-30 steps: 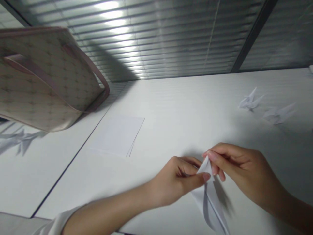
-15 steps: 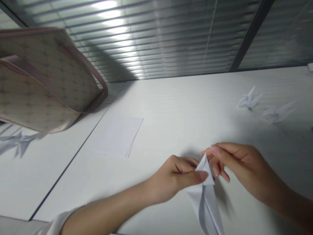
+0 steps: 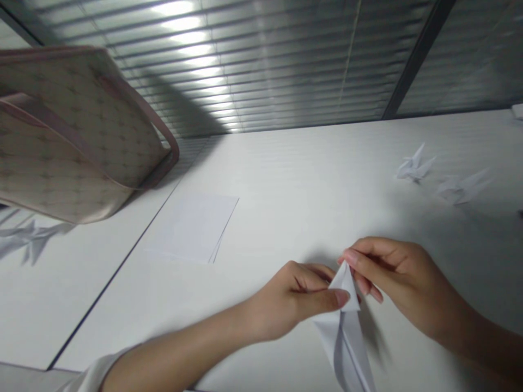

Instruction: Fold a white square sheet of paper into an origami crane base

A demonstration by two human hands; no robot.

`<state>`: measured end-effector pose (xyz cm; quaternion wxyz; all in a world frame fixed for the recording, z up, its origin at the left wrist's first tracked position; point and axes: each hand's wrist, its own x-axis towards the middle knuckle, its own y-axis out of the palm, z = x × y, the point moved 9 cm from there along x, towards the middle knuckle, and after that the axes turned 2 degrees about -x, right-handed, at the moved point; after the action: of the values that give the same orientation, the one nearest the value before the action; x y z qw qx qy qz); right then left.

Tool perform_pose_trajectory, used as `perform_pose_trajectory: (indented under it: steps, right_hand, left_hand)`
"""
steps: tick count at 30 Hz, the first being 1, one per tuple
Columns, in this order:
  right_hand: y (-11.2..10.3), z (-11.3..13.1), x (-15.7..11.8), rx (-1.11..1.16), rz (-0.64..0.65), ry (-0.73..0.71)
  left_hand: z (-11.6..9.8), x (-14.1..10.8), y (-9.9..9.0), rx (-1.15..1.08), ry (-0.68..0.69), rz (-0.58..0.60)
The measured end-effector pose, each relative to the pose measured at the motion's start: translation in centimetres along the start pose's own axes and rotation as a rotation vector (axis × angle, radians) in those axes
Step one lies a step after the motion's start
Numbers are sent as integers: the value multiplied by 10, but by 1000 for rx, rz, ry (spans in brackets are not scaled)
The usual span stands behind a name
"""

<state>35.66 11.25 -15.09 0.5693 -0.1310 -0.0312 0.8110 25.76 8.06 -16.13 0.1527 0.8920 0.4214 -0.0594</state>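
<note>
A long, narrow piece of folded white paper [image 3: 344, 337] stands in front of me, its pointed top pinched between my hands. My left hand [image 3: 296, 299] grips the paper near the top, with the thumb pressed on its front face. My right hand [image 3: 392, 277] comes in from the right, its fingers curled around the tip from behind. The lower part of the paper runs down past the bottom of the view, and a sleeve of white cloth [image 3: 96, 375] shows at my left forearm.
A flat stack of white paper [image 3: 194, 228] lies on the white table [image 3: 286, 163]. Two folded paper cranes [image 3: 413, 167] [image 3: 461, 188] sit at the right. A patterned beige bag [image 3: 69, 130] with pink handles hangs upper left, above a grey crane shape [image 3: 35, 237]. Slatted blinds [image 3: 245, 65] fill the top.
My right hand's fingers have closed in around the paper tip. The view has shifted slightly, and the folded paper stays in about the same place.
</note>
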Motion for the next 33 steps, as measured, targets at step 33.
perform_pose_trajectory:
  steps: [33]
  right_hand:
    - [12, 2, 2, 90, 167, -19]
  left_hand:
    - [-2, 1, -1, 50, -4, -23]
